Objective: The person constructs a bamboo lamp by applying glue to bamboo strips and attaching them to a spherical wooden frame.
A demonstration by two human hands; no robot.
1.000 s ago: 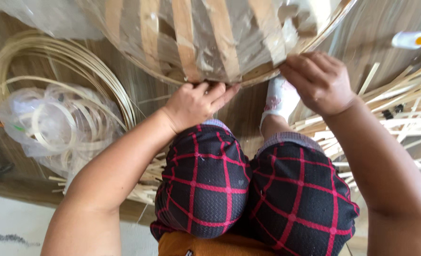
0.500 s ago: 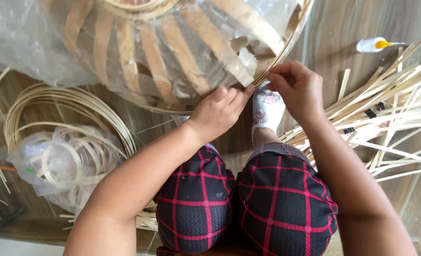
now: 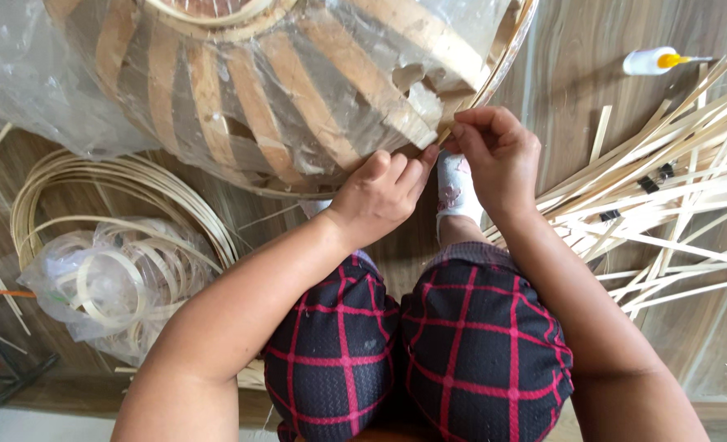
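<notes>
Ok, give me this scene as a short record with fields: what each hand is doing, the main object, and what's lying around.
left hand: fingertips at the lower rim of the bamboo frame
right hand: pinching a strip at the same rim
main object: bamboo frame, wrapped in clear plastic
right side: loose bamboo strips, glue bottle
left side: coiled bamboo hoops
surface: wooden floor

One large bamboo-slat frame [image 3: 298, 90] wrapped in clear plastic, one glue bottle [image 3: 654, 60], one bag of bamboo rings [image 3: 105, 282], two black binder clips [image 3: 656, 178], two hands [image 3: 380, 196], and loose bamboo strips [image 3: 674, 205] too many to count.
</notes>
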